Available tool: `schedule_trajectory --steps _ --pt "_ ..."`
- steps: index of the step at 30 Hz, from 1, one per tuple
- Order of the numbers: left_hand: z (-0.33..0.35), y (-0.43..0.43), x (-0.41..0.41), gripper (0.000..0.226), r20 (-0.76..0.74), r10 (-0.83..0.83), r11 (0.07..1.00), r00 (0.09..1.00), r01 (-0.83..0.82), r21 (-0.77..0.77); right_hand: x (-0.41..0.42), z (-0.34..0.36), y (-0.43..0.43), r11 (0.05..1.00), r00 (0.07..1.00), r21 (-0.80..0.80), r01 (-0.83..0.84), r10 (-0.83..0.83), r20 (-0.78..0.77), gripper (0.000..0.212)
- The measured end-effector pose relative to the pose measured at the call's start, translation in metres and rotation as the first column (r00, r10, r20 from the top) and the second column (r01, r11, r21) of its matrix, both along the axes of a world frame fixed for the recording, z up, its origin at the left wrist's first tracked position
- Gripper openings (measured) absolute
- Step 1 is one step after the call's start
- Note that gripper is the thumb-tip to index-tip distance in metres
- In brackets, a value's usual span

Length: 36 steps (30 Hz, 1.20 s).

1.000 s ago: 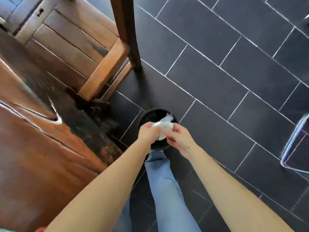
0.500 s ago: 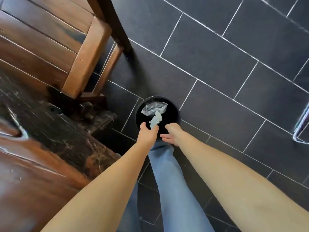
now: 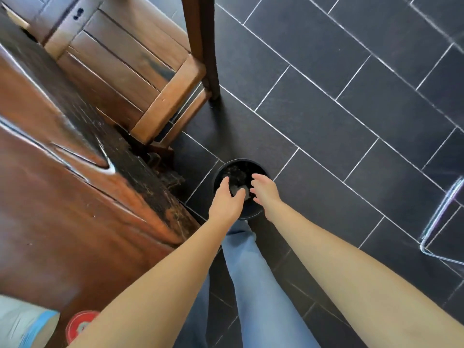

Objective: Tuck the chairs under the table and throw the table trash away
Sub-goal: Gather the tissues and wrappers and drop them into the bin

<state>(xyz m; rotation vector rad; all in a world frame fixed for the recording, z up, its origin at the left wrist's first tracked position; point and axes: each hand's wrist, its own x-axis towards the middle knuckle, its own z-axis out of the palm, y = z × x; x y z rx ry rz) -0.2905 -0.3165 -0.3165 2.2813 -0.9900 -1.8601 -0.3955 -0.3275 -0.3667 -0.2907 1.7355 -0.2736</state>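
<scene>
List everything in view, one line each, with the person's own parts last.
table: 1, red-brown, left.
chair: 1, brown, upper left.
bin: 1, black, floor, under the hands.
trash: count unclear, pale, inside bin.
floor tiles: many, dark grey, all around.
clear frame: 1, transparent, right edge.
round thing: 1, red, bottom left.
pale thing: 1, white-blue, bottom-left corner.
jeans legs: 2, blue, bottom centre.
left hand: 1, open, over bin.
right hand: 1, open, over bin.

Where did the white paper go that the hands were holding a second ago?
Both hands let it go. The left hand and right hand now hover open over the black bin, and the crumpled trash has dropped inside. The bin, wooden chair and table stayed put.
</scene>
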Motion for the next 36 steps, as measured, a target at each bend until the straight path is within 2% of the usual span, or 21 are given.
schedule_trajectory --steps 4,9,14,18,21,24,26,28,30,31,33,36 --pt "0.037 0.005 0.023 0.060 -0.030 0.033 0.994 0.999 -0.036 -0.102 0.025 0.046 -0.009 0.957 0.975 -0.191 -0.220 0.209 -0.077 0.040" --pt "0.100 0.005 0.063 0.059 -0.107 0.058 0.950 0.993 -0.088 -0.299 0.070 0.097 -0.023 0.833 0.926 -0.406 -0.377 0.345 -0.151 0.039" --pt "0.153 0.018 0.140 0.060 -0.047 0.101 0.810 0.994 -0.109 -0.577 0.144 0.148 -0.027 0.609 0.856 -0.606 -0.512 0.420 -0.302 0.038" --pt "0.169 0.045 0.216 0.059 0.078 0.224 0.715 0.971 -0.110 -0.690 0.217 0.178 -0.011 0.430 0.779 -0.706 -0.562 0.562 -0.277 0.034" --pt "0.176 0.073 0.264 0.057 0.155 0.305 0.709 0.940 -0.115 -0.696 0.274 0.189 0.012 0.332 0.667 -0.728 -0.600 0.710 -0.227 0.031" --pt "0.180 0.108 0.304 0.053 0.229 0.404 0.683 0.886 -0.125 -0.719 0.324 0.194 0.038 0.219 0.457 -0.692 -0.688 0.871 -0.179 0.032" --pt "0.179 0.129 0.336 0.046 0.249 0.508 0.646 0.825 -0.174 -0.743 0.352 0.195 0.058 0.129 0.318 -0.650 -0.749 0.930 -0.182 0.042" --pt "0.177 0.147 0.367 0.034 0.174 0.646 0.547 0.743 -0.292 -0.785 0.373 0.194 0.073 0.050 0.243 -0.618 -0.784 0.942 -0.232 0.056" --pt "0.177 0.156 0.388 0.022 0.104 0.749 0.449 0.655 -0.386 -0.806 0.375 0.194 0.084 0.006 0.226 -0.606 -0.795 0.931 -0.287 0.068" --pt "0.175 0.154 0.398 0.021 0.130 0.763 0.453 0.633 -0.381 -0.806 0.372 0.195 0.086 -0.010 0.223 -0.608 -0.794 0.926 -0.306 0.073" --pt "0.153 0.173 0.439 0.025 0.199 0.768 0.511 0.609 -0.394 -0.764 0.394 0.184 0.109 -0.114 0.117 -0.555 -0.824 0.924 -0.364 0.079" --pt "0.130 0.164 0.466 0.044 0.290 0.616 0.686 0.732 -0.317 -0.655 0.388 0.179 0.107 -0.106 0.152 -0.568 -0.816 0.909 -0.388 0.078"
